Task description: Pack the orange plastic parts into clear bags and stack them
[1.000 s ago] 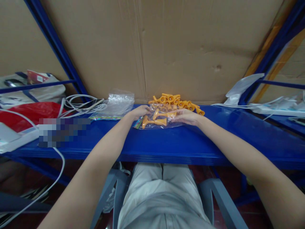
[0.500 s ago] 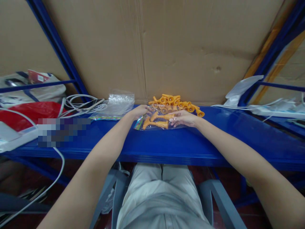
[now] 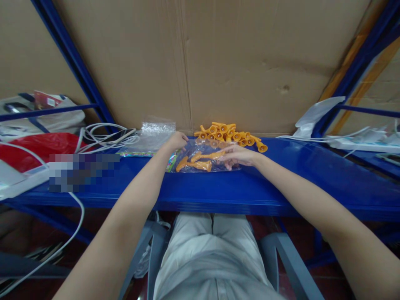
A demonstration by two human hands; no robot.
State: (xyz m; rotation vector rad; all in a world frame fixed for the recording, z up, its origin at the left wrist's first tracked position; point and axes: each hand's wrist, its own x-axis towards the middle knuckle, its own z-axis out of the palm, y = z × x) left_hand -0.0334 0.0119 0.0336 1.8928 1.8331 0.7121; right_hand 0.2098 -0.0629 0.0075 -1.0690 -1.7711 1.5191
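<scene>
shifted leftward, crinkly clear bag (image 3: 171, 162), two flared orange pieces (image 3: 200, 165) inside, left hand (image 3: 178, 141) and right hand (image 3: 240, 156) half-curled, grips unclear

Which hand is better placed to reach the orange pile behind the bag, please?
Probably the right hand: it is at the right end of the clear bag, just in front of the orange pile. The left hand is farther away, near the bag's left end.

From the head, one wide view is directed forward and down; the lap (image 3: 215, 250) and forearms (image 3: 125, 216) are seen nearest, at the bottom, the tabletop (image 3: 218, 187) across the middle, the cardboard panel (image 3: 234, 62) beyond it.
</scene>
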